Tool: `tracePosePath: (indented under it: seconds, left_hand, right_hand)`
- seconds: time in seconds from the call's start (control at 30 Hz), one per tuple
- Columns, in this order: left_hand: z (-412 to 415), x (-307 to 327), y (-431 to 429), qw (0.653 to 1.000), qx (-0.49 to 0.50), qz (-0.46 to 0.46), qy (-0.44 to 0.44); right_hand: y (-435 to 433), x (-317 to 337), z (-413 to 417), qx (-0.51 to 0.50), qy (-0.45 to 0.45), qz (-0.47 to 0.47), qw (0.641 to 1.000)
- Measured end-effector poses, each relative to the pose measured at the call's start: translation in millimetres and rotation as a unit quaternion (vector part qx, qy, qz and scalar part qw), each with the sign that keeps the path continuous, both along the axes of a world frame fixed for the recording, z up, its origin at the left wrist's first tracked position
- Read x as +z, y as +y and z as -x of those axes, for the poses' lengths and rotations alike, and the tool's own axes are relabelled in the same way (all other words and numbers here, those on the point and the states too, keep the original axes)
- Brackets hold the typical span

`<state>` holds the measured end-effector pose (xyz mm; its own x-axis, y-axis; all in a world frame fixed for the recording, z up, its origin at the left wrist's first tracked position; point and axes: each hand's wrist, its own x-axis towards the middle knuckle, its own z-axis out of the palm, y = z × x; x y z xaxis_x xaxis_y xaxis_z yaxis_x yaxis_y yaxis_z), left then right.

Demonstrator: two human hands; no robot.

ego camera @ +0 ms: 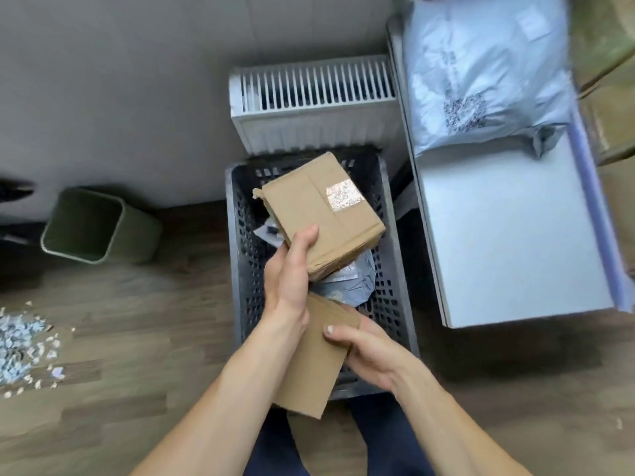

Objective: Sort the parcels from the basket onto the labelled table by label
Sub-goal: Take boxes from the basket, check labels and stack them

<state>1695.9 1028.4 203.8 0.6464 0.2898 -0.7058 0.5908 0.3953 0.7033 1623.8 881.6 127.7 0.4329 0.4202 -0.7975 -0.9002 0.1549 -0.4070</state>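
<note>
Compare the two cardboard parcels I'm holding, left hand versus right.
The box in the left hand is thick and labelled; the flat parcel in the right hand is thin, no label visible. The box is farther over the basket than the flat parcel. Both are brown cardboard.

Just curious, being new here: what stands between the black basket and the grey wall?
A white ribbed radiator stands between the basket and the wall, seen in the head view.
</note>
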Motion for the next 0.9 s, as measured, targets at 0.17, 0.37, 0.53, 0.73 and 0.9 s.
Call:
tracePosePath:
  seconds: [0.17, 0.37, 0.53, 0.73, 0.9]
  left_hand:
    - [5.5, 61.4, -6.6, 0.999, -0.029, 0.036, 0.005]
    - [20.6, 116.6, -53.8, 0.988, -0.150, 0.043, 0.009]
    - [9.2, 126.9, -117.4, 0.952, -0.302, -0.044, 0.000]
    - [33.0, 143.2, -120.7, 0.915, -0.360, -0.180, -0.023]
    - [69.0, 167.6, -77.9, 0.883, -0.427, -0.198, 0.001]
  right_hand:
    - [-1.6, 66.2, 24.0, 0.008, 0.010, -0.008, 1.000]
    - [-61.3, 129.1, 40.7, 0.042, -0.043, 0.056, 0.997]
    - [-115.9, 147.3, 39.2, -0.001, -0.061, 0.079, 0.995]
    - [-153.2, 161.0, 31.6, -0.024, -0.067, 0.078, 0.994]
    - [-151.6, 180.2, 19.0, -0.001, -0.120, 0.043, 0.992]
